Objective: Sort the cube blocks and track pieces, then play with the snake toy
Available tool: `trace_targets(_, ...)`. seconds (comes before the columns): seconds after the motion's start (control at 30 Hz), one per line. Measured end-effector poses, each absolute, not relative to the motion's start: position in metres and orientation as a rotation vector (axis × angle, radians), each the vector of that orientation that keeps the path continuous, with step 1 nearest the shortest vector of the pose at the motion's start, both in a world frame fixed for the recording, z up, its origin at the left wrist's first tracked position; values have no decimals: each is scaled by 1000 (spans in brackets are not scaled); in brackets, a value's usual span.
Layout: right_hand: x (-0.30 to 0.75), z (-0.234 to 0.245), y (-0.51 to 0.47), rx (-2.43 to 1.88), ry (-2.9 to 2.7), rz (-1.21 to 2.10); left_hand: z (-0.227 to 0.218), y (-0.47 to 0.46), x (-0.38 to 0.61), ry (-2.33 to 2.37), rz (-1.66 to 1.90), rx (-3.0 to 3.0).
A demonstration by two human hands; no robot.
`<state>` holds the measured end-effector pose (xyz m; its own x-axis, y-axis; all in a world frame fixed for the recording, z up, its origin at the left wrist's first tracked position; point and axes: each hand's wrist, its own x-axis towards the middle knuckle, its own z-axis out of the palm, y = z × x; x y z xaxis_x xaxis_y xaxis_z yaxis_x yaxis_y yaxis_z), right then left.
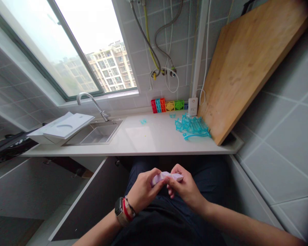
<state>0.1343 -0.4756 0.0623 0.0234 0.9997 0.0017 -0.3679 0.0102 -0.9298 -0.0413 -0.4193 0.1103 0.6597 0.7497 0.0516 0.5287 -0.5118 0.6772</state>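
Over my lap, in front of the counter edge, I hold a small pale pink angular piece between both hands. What kind of thing it is I cannot make out. My left hand pinches its left end between thumb and fingers. The fingers of my right hand are closed on its right end, with the thumb along the near side. The fingers cover much of the piece. On the counter beyond lie a pile of translucent turquoise plastic pieces and a row of coloured plastic blocks.
A white counter runs across, with a steel sink and faucet at left. White boxes rest over the sink's left part. A large wooden board leans at right, beside a white plug adapter. Cabinet doors stand open below.
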Motion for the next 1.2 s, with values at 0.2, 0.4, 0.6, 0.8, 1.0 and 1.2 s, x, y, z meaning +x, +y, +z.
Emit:
trace_targets(0.2,145,67,-471,-1071,-1196,1168,115,-415,-39,957,468,2239)
trace_targets(0.4,160,81,-467,-1121,-1461,819,120,-416,-39,860,328,2119)
trace_targets(0.6,165,80,-466,-1212,-1457,678,109,-425,-36,883,228,2146)
trace_targets(0.8,160,63,-450,-1133,-1075,1446,107,-429,-33,872,254,2260)
trace_targets(1.0,156,62,-452,-916,-963,1749,105,-422,-36,885,359,2170)
trace_targets(1.2,158,69,-453,-930,-963,1750,107,-420,-37,808,355,2142)
